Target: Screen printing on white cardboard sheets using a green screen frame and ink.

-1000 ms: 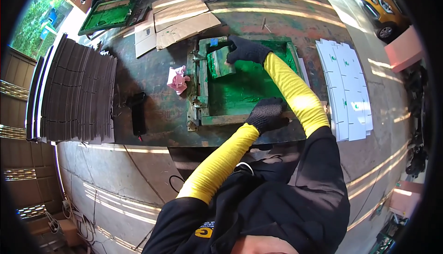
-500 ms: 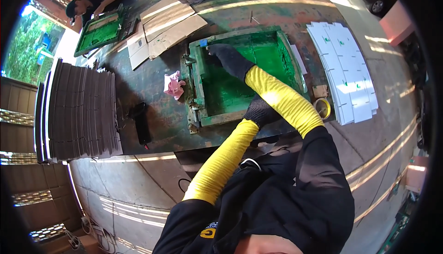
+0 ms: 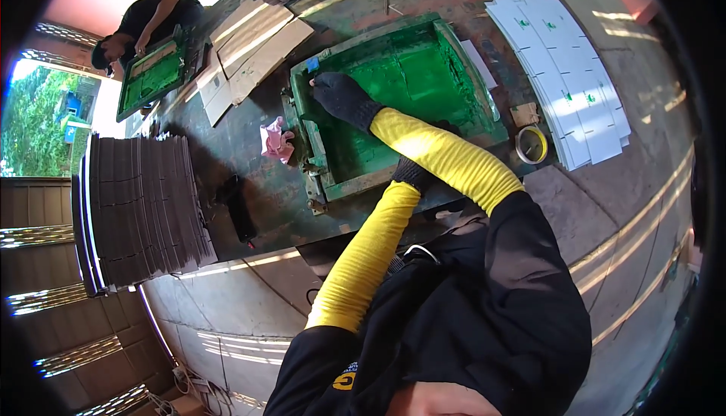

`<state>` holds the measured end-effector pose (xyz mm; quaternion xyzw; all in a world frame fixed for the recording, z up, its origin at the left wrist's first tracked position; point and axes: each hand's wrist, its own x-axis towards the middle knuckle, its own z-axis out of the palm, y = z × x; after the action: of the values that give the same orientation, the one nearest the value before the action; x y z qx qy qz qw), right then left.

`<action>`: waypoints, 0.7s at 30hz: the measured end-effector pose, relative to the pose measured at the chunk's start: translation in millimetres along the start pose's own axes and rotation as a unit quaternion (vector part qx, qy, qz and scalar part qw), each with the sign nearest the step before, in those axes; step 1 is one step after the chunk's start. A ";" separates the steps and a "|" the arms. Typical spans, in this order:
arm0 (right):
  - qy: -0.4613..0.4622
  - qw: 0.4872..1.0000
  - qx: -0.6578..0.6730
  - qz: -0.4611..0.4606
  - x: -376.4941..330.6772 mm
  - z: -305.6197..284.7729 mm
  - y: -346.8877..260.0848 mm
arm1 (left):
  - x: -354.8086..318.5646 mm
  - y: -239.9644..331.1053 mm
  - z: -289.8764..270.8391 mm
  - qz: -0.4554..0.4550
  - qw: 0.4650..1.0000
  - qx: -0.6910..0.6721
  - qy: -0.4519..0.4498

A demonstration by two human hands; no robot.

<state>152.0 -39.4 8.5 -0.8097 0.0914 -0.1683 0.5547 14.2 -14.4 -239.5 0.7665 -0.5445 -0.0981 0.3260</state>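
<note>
A wooden screen-printing frame [image 3: 378, 40] lies on the table in front of me, its mesh coated with wet green ink. My right hand [image 3: 342, 100], in a black glove, is over the frame's left part, close to the left rail. Its fingers look curled closed, with one bare fingertip showing; what lies under them is hidden. My left hand [image 3: 414, 175], also gloved in black, is at the near part of the frame. The right forearm crosses above it and hides its fingers. Metal hinge clamps [image 3: 312, 178] run along the frame's left side.
White printed cardboard sheets [image 3: 560, 76] lie at right, near a tape roll [image 3: 531, 144]. A tall stack of cardboard [image 3: 144, 204] stands at left. Crumpled pink paper [image 3: 276, 142] and a black object [image 3: 238, 208] lie between. Behind are brown cardboard pieces [image 3: 257, 45] and another person [image 3: 147, 30] bending over a second frame.
The view has shifted and turned slightly. My right hand has moved a little left relative to the frame, toward its left rail. The left hand remains under the right forearm.
</note>
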 end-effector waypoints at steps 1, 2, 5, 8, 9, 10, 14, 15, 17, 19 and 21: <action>-0.045 0.997 -0.025 0.051 2.0 -1.3 -2.7 | 1.7 7.3 -7.4 -0.015 1.000 -0.001 -0.015; -0.043 0.997 -0.024 0.054 3.6 -4.9 -8.3 | 3.0 15.1 -18.2 -0.033 0.999 0.001 -0.036; -0.102 0.985 -0.082 0.109 10.3 -12.7 -25.3 | 0.2 41.2 -53.9 -0.081 0.991 -0.067 -0.079; -0.034 0.977 -0.200 0.069 9.2 4.4 -29.7 | -7.3 56.5 -73.9 -0.144 0.962 -0.202 -0.114; -0.002 0.965 -0.258 0.050 8.7 7.5 -28.2 | -6.1 59.7 -76.0 -0.135 0.961 -0.208 -0.120; -0.004 0.965 -0.257 0.045 9.0 10.7 -31.8 | -3.4 57.4 -79.2 -0.130 0.961 -0.212 -0.117; -0.013 0.963 -0.267 0.030 5.2 10.1 -35.4 | 12.8 50.8 -80.4 -0.107 0.959 -0.235 -0.113; -0.045 0.964 -0.260 0.043 5.9 6.9 -35.3 | 16.6 51.1 -77.3 -0.100 0.958 -0.243 -0.114; -0.110 0.961 -0.246 0.070 5.3 -0.6 -37.9 | 22.9 52.2 -70.2 -0.086 0.955 -0.259 -0.118; -0.084 0.965 -0.237 0.077 -0.2 -1.4 -32.0 | 25.6 54.1 -61.3 -0.072 0.950 -0.276 -0.124; -0.027 0.971 -0.222 0.089 -4.6 -7.7 -22.6 | 23.5 47.8 -42.4 -0.077 0.884 -0.437 -0.146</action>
<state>144.0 -36.2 31.3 -0.9055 0.1837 -0.0719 0.3758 7.9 -28.2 -173.1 0.5625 -0.4272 -0.4622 0.5362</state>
